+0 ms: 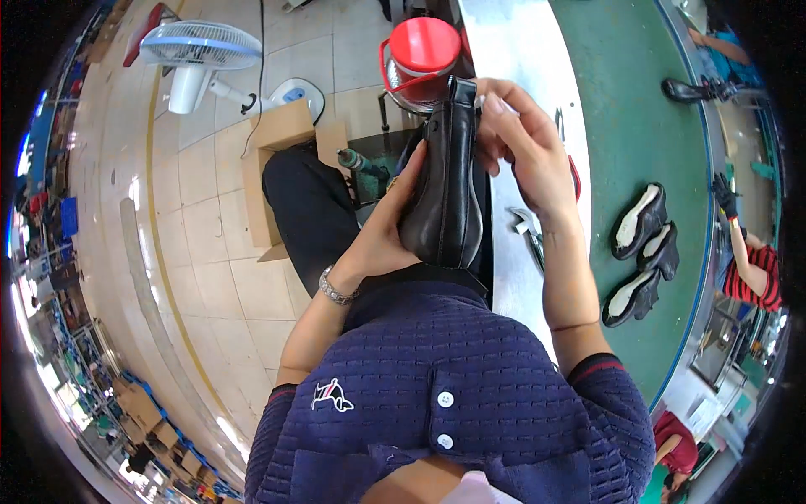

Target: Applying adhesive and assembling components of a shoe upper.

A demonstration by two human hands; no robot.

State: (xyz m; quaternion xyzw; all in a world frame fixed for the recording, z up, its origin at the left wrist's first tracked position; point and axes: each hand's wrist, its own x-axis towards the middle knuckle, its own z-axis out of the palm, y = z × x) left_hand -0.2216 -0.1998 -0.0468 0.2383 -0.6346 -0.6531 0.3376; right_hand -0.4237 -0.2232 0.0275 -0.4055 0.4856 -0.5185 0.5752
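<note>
Upright in front of my body is a black leather boot (447, 202), its rounded heel toward me and a pull loop at its top end. My left hand (393, 217) is wrapped around the boot's left side, with the thumb along the shaft. Beside the loop, my right hand (527, 143) has its thumb and forefinger pinched together. A small whitish bit shows at those fingertips, too little to name. Whether the right fingers also touch the boot is hidden.
A hammer (527, 228) lies on the pale bench (512, 302) at my right. Several unfinished shoes (638, 220) rest on the green conveyor (617, 126). Ahead stands a red-lidded container (424, 46). An open carton (260, 202) and a fan (201, 50) are at left. Other people work beyond the conveyor.
</note>
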